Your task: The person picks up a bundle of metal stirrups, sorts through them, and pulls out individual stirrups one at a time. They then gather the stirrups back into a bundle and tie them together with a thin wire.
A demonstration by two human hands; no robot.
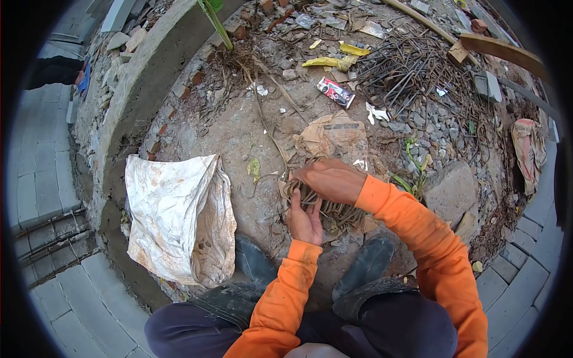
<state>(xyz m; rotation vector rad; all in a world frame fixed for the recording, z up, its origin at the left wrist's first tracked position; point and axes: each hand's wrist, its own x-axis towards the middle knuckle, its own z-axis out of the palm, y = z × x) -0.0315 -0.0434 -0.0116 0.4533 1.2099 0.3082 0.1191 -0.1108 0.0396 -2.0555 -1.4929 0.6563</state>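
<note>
My left hand is closed around a bunch of rusty bent steel rods, thumb and fingers turned upward. Coming over the top from the right, my right hand curls down onto the same rods, its fingertips mostly hidden. More bent rods lie on the ground just below and right of my hands. Torn brown paper rests on the dirt beyond them. A dirty white sack lies folded to the left of my hands.
A larger heap of bent rods sits at the upper right near a wooden handle. A crushed printed packet, a big stone and a concrete curb surround the spot. Another person's foot shows far left.
</note>
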